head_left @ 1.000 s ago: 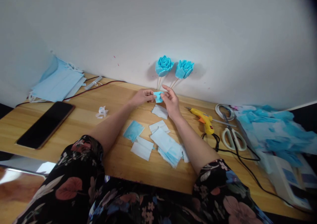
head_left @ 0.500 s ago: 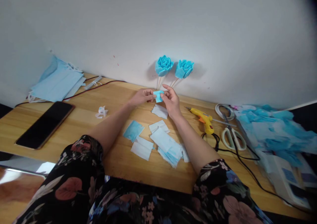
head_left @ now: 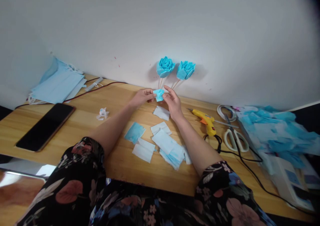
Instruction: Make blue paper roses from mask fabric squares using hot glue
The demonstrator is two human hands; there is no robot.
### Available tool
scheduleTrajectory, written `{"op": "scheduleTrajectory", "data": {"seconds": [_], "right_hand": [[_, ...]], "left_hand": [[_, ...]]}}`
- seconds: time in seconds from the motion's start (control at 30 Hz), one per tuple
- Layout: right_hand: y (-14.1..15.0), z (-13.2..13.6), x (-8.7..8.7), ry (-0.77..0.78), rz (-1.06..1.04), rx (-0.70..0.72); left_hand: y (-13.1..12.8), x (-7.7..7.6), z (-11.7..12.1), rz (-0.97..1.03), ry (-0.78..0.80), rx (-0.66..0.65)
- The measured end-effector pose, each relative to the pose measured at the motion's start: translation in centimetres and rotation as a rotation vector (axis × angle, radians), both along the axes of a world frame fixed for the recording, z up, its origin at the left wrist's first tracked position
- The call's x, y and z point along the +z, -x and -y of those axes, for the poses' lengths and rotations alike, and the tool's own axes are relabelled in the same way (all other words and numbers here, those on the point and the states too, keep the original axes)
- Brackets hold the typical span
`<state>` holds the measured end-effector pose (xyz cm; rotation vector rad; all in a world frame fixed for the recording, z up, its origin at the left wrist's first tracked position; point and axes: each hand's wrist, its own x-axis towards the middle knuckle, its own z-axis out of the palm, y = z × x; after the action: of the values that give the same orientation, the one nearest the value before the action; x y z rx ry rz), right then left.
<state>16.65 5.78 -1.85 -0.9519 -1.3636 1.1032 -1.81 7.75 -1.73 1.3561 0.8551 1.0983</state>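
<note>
The person's left hand (head_left: 143, 97) pinches the left edge of a small blue piece (head_left: 158, 95) — the right hand (head_left: 173, 102) holds its other edge, index finger raised. The piece is above the wooden table (head_left: 117, 109), just before two blue flowers (head_left: 165, 67) — cut pieces (head_left: 168, 143) lie nearer the person, a yellow glue gun (head_left: 205, 118) to the right.

One head-worn view, forward and downward
</note>
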Motion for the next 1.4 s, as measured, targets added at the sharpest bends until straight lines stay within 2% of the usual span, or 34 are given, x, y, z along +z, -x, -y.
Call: {"op": "scheduleTrajectory", "data": {"seconds": [0.2, 0.47, 0.83, 1.17, 1.4], "right_hand": [[0.09, -0.26, -0.34, -0.022, 0.006, 0.021], [0.09, -0.46, -0.46, -0.048, 0.044, -0.06], [0.06, 0.16, -0.05, -0.043, 0.012, -0.027], [0.13, -0.26, -0.62, -0.068, -0.002, 0.012], [0.03, -0.4, -0.58, -0.079, 0.093, 0.041]], "left_hand": [[0.01, -0.15, -0.04, 0.0, -0.022, -0.003], [0.14, -0.14, -0.05, -0.034, -0.042, -0.037], [-0.01, 0.19, 0.03, -0.081, -0.032, -0.045], [0.01, 0.25, 0.14, -0.066, -0.017, -0.035], [0.04, 0.0, 0.02, -0.083, -0.031, -0.058]]}}
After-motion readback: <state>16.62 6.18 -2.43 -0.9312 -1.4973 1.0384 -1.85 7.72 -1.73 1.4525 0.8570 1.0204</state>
